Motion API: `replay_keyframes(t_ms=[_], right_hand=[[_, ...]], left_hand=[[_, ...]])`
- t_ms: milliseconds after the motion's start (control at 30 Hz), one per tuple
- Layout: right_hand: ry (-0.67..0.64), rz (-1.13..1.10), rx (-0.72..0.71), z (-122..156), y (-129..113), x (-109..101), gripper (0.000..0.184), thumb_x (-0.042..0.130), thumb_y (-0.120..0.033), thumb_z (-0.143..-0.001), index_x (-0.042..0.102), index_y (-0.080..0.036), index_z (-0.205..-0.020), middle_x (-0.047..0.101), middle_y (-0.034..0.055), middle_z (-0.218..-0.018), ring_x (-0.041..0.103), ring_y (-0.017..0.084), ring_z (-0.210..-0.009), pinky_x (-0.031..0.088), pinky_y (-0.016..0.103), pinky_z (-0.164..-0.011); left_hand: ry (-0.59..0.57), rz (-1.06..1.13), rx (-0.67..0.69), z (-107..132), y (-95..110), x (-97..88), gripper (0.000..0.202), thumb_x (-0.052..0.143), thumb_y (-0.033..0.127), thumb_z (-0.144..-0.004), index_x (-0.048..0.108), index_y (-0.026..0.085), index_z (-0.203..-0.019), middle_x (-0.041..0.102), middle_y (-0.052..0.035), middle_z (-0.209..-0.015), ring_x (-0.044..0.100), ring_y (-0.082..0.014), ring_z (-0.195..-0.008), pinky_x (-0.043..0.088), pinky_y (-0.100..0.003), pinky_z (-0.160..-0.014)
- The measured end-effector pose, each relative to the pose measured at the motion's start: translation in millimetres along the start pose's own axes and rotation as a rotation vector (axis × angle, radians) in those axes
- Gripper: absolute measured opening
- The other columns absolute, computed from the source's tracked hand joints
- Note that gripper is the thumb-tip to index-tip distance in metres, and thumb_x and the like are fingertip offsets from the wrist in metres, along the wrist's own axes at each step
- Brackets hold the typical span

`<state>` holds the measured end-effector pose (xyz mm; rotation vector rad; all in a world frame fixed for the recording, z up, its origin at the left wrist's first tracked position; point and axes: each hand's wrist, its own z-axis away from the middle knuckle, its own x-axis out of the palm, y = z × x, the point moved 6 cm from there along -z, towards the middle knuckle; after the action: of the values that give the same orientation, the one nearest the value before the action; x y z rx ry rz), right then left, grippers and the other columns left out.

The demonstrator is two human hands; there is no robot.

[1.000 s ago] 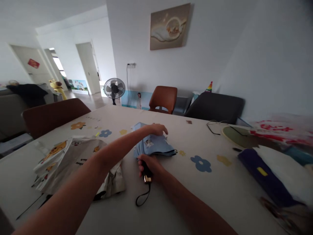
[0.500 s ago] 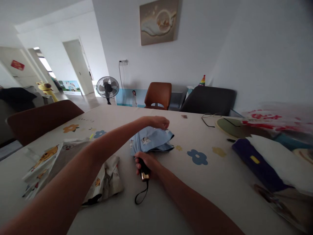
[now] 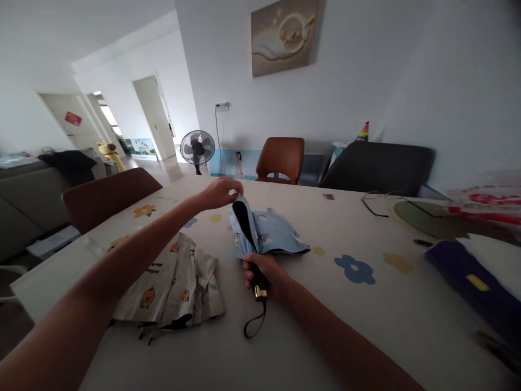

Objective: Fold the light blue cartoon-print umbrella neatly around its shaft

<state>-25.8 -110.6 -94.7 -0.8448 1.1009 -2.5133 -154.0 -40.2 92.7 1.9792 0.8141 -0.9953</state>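
In the head view, the room has a pale wall (image 3: 345,70) with a picture (image 3: 283,41) hung up high, and a black fan (image 3: 197,147) stands near the wall. A brown chair (image 3: 280,157) and a dark chair (image 3: 378,165) are on the far side of a white table (image 3: 203,364) with flowers on it. The blue umbrella (image 3: 280,231) lies folded but loose in the middle of the table. The left hand (image 3: 222,193) pinches the edge of one flap and holds it up, so the black inside shows. The right hand (image 3: 262,271) is wrapped around the black handle (image 3: 259,278), and a strap (image 3: 254,328) hangs in a loop from its end. A cream umbrella (image 3: 185,271) with little yellow animals lies to the left, partly behind the left arm. Glasses (image 3: 374,209) and a purple pouch (image 3: 468,277) are over on the right.
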Motion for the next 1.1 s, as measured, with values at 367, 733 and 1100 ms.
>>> replay_keyframes(t_ms=[367, 733, 1100], right_hand=[[0.009, 0.059, 0.001, -6.3, 1.7, -2.8, 0.023, 0.048, -0.018, -0.081, 0.048, -0.016, -0.058, 0.047, -0.0028, -0.039, 0.044, 0.009, -0.031, 0.045, 0.021, -0.036], [0.026, 0.05, 0.01, -7.5, 2.7, -3.1, 0.026, 0.048, -0.02, -0.082, 0.048, -0.016, -0.057, 0.045, -0.004, -0.038, 0.039, 0.007, -0.03, 0.042, 0.019, -0.033], [-0.004, -0.014, -0.023, -6.2, -0.8, -2.3, 0.028, 0.052, -0.027, -0.085, 0.048, -0.015, -0.06, 0.043, -0.0052, -0.039, 0.039, 0.006, -0.03, 0.038, 0.017, -0.031]], left_hand=[[-0.036, -0.135, 0.036, 85.3, -59.1, 22.2, 0.023, 0.041, 0.004, -0.066, 0.059, 0.019, -0.069, 0.065, -0.0016, -0.08, 0.057, -0.0138, -0.082, 0.04, -0.03, -0.088], [-0.204, 0.015, -0.087, 107.9, -84.1, 63.3, 0.03, 0.038, -0.001, -0.059, 0.059, 0.017, -0.072, 0.063, -0.0026, -0.082, 0.056, -0.0134, -0.084, 0.041, -0.026, -0.083], [-0.233, -0.056, -0.046, 107.6, -78.5, 78.8, 0.031, 0.039, -0.003, -0.061, 0.059, 0.017, -0.072, 0.061, -0.0036, -0.083, 0.054, -0.0141, -0.087, 0.039, -0.024, -0.084]])
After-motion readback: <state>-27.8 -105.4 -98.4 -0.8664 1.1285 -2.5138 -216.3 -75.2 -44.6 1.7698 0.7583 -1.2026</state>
